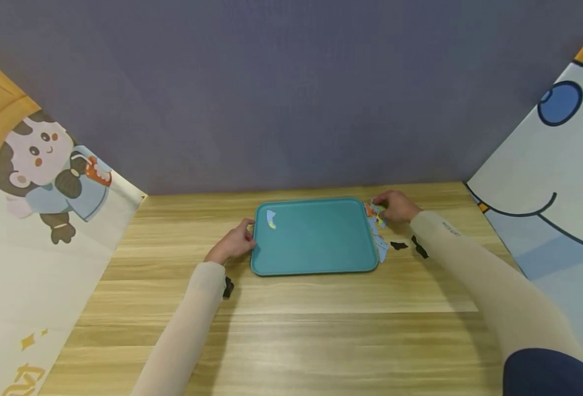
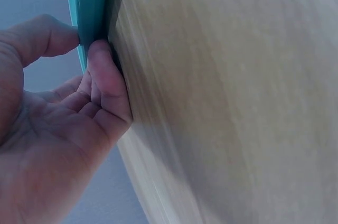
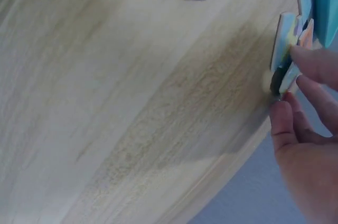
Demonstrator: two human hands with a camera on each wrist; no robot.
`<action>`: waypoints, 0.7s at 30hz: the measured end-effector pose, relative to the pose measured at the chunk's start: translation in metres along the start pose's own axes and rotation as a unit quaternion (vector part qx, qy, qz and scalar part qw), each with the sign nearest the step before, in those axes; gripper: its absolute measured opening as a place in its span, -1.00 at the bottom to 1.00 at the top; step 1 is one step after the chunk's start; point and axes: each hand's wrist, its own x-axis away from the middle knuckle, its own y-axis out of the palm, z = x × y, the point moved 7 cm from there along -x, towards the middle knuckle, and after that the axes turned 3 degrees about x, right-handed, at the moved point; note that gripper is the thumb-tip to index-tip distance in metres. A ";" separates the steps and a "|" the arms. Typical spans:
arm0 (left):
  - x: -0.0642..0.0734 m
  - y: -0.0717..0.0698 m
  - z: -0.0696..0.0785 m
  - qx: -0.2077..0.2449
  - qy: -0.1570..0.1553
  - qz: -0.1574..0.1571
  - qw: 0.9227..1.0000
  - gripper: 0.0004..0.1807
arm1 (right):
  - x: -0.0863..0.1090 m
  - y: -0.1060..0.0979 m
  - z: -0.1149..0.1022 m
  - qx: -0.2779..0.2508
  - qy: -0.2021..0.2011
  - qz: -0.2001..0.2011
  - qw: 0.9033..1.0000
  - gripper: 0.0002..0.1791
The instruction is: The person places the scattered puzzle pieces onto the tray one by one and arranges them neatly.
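A teal rectangular tray (image 1: 321, 236) lies flat on the table. Its left edge is pinched by my left hand (image 1: 233, 242), with the thumb at the rim and the fingers curled low against the side in the left wrist view. One light blue puzzle piece (image 1: 270, 219) with a yellow patch sits inside the tray, near the upper left corner. Beyond the right edge, several flat printed puzzle pieces (image 1: 380, 247) lie overlapping. My right hand (image 1: 395, 207) holds some of them (image 3: 291, 49) between thumb and fingers at the far end of this pile.
A dark puzzle piece (image 1: 399, 246) lies on the wooden table (image 1: 351, 341) right of the pile. Behind the table rises a grey-blue wall (image 1: 291, 99). Cartoon-printed panels (image 1: 39, 181) stand at both sides.
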 end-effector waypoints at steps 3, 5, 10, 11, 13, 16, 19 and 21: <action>0.001 0.000 0.001 -0.001 0.000 0.001 1.000 -0.30 | 0.000 -0.002 0.000 -0.001 -0.001 0.011 1.000 -0.52; 0.001 0.000 0.001 -0.001 -0.001 0.001 1.000 -0.30 | 0.001 -0.005 -0.005 -0.002 -0.004 0.022 1.000 -0.53; -0.001 -0.002 0.003 0.001 -0.008 0.003 1.000 -0.30 | -0.003 -0.010 -0.026 0.007 -0.026 0.039 0.999 -0.56; -0.002 -0.003 0.004 0.003 -0.010 0.003 1.000 -0.30 | -0.005 -0.011 -0.030 0.009 -0.034 0.042 0.998 -0.56; -0.003 -0.003 0.004 0.004 -0.013 0.005 1.000 -0.29 | -0.009 -0.011 -0.040 0.009 -0.049 0.043 0.998 -0.58; -0.006 -0.003 0.004 0.007 -0.014 0.006 1.000 -0.29 | -0.015 -0.011 -0.053 0.003 -0.062 0.041 0.997 -0.58; -0.009 -0.002 0.005 0.011 -0.017 0.008 1.000 -0.29 | -0.022 -0.011 -0.063 -0.017 -0.061 0.035 0.997 -0.58; -0.010 -0.002 0.006 0.013 -0.018 0.011 1.000 -0.29 | -0.026 -0.009 -0.070 -0.026 -0.067 0.033 0.997 -0.58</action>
